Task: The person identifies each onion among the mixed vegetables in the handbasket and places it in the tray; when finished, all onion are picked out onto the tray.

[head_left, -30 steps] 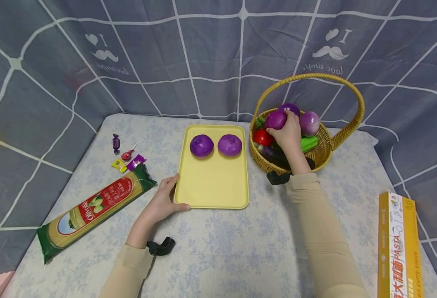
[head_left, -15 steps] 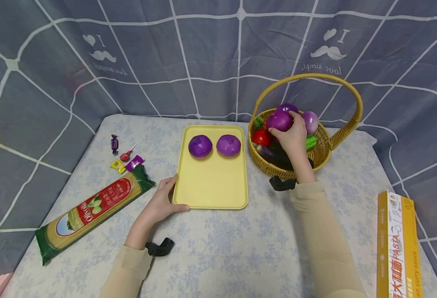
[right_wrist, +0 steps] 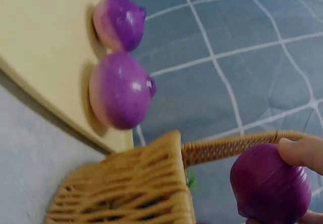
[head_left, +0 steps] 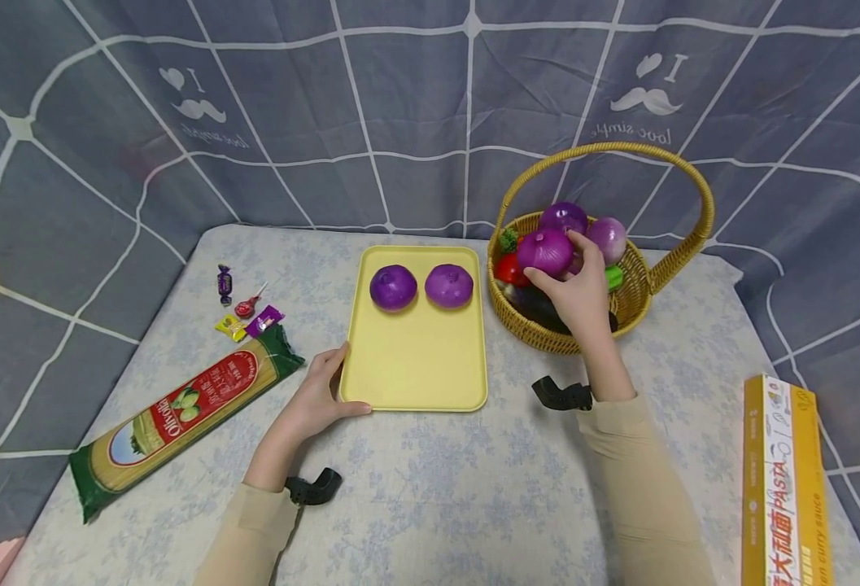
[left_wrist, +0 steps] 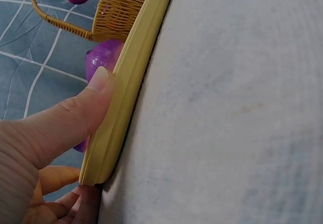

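Hands: left hand [head_left: 317, 396] grips the near left corner of the smooth yellow tray [head_left: 418, 366] on the desk [head_left: 430, 488], thumb on the rim; right hand [head_left: 583, 293] curls round a glossy, round purple onion [head_left: 544, 251], held above the near rim of the woven wicker basket [head_left: 652, 281]. Two more purple onions [head_left: 422, 286] sit side by side at the tray's far end. Readable print: "PASTA" on the orange box [head_left: 784, 480] at near right, "OLIVOILA" on the spaghetti packet [head_left: 181, 415] at left, "love simple" on the grey curtain [head_left: 400, 106] behind.
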